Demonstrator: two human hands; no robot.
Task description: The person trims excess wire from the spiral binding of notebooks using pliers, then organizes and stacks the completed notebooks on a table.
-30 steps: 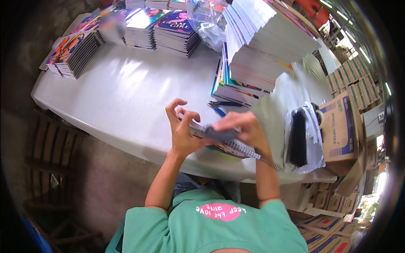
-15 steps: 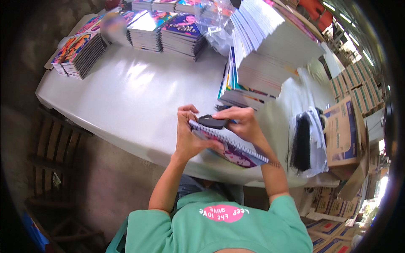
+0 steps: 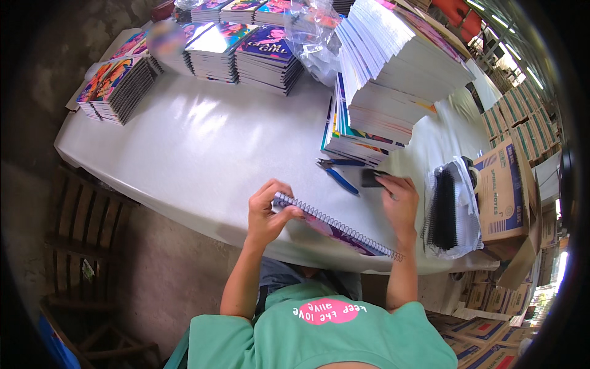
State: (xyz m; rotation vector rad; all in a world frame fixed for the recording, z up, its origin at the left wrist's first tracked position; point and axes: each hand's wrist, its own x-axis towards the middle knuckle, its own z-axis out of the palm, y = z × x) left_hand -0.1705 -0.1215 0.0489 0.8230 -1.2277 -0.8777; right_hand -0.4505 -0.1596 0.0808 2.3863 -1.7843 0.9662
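Observation:
My left hand (image 3: pixel 268 210) pinches the upper left end of a spiral notebook (image 3: pixel 339 232), which is tilted with its wire coil upward and a pink and purple cover partly showing. The coil's loose end sticks out past the notebook's lower right corner, close to my right forearm. In my right hand (image 3: pixel 401 200) is a small flat black object (image 3: pixel 371 179), its kind blurred, held apart from the notebook over the table. Blue-handled wire cutters (image 3: pixel 342 181) lie with jaws parted just left of that object.
White-covered table (image 3: pixel 184 141) in front of me. Finished notebooks (image 3: pixel 267 58) stand stacked along the far side. A tall pile of unbound books (image 3: pixel 399 80) rises at the far right. Black coils in clear plastic (image 3: pixel 444 209) lie beside an open cardboard box (image 3: pixel 501 190). A wooden chair (image 3: pixel 89 227) is left.
My right hand has moved away to the right from the notebook's coil, taking the black object along. The cutters have come into fuller view. My left hand still grips the notebook.

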